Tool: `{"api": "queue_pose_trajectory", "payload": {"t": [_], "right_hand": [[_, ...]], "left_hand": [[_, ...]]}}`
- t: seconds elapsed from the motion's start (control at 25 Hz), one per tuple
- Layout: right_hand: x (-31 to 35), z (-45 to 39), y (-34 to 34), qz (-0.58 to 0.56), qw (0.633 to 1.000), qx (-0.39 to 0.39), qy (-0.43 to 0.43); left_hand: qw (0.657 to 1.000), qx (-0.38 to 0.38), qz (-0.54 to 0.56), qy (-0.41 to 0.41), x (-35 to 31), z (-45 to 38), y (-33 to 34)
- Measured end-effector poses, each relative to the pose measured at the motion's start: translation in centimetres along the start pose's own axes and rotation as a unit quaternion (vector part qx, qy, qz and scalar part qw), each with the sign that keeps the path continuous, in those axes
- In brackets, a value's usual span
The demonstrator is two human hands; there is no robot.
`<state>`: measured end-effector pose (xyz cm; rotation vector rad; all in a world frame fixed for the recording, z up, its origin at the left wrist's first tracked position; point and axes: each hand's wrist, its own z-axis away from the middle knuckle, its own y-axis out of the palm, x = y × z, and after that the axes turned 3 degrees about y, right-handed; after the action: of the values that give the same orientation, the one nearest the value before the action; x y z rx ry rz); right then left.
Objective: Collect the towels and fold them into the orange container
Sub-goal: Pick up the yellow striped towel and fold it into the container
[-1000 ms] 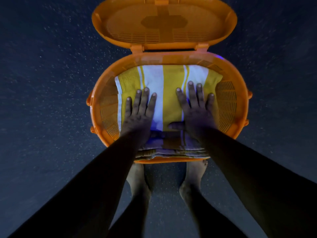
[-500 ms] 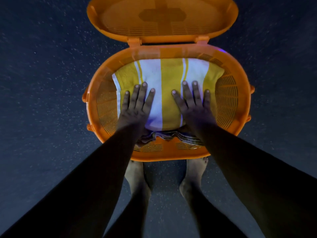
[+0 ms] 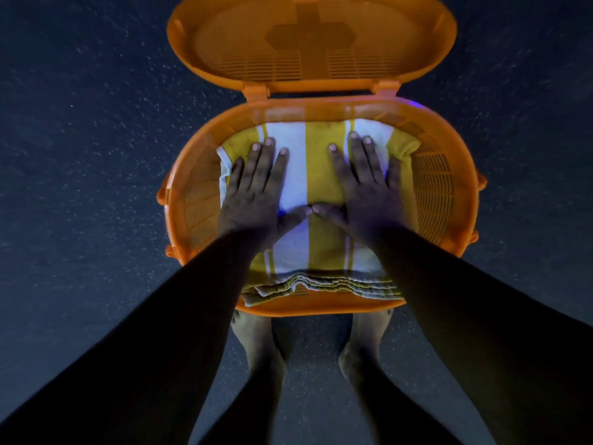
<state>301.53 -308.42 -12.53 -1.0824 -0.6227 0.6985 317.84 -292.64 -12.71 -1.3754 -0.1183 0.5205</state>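
An orange oval container (image 3: 439, 191) with slotted walls stands on the floor in front of me. Its hinged lid (image 3: 311, 40) is swung back and open. Inside lies a stack of folded towels (image 3: 321, 175) with yellow and white stripes, their layered edges showing at the near rim. My left hand (image 3: 256, 191) lies flat on the left half of the top towel, fingers spread. My right hand (image 3: 365, 191) lies flat on the right half. The two thumbs touch at the middle. Neither hand grips anything.
The dark speckled floor (image 3: 80, 187) surrounds the container on all sides. My bare feet (image 3: 256, 342) stand just behind the container's near rim.
Both hands slid a little apart and forward on the top towel, thumbs spreading until they meet. The view has moved closer to the container.
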Motion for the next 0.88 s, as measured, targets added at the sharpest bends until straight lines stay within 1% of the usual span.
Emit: {"api": "queue_pose_trajectory", "payload": {"t": [0.12,0.36,0.6,0.68,0.76,0.8,0.88], "right_hand": [[-0.7,-0.5,2.5,0.012,1.0,-0.002,-0.014],[-0.2,0.1,0.2,-0.007,1.0,0.004,-0.005],[-0.8,-0.3,2.4,-0.005,1.0,-0.005,-0.02],[-0.5,-0.2,1.7,-0.014,1.0,0.004,-0.013],[0.0,0.4,-0.7,-0.022,0.999,0.036,-0.001],[0.2,0.8,-2.5,-0.023,0.998,0.065,0.008],[1.0,2.8,-7.1,-0.016,0.991,0.133,0.029]], "left_hand": [[1.0,0.012,0.001,0.011,0.9,-0.3,2.9],[1.0,0.001,-0.001,0.006,0.2,0.0,0.6],[1.0,-0.014,0.0,0.018,1.0,0.0,3.3],[1.0,0.007,-0.005,0.017,0.6,0.1,2.6],[0.999,0.046,-0.002,-0.001,0.0,0.5,-0.1],[0.997,0.079,0.005,-0.018,-0.4,0.8,-2.1],[0.981,0.181,0.034,-0.06,-1.3,1.9,-7.6]]}}
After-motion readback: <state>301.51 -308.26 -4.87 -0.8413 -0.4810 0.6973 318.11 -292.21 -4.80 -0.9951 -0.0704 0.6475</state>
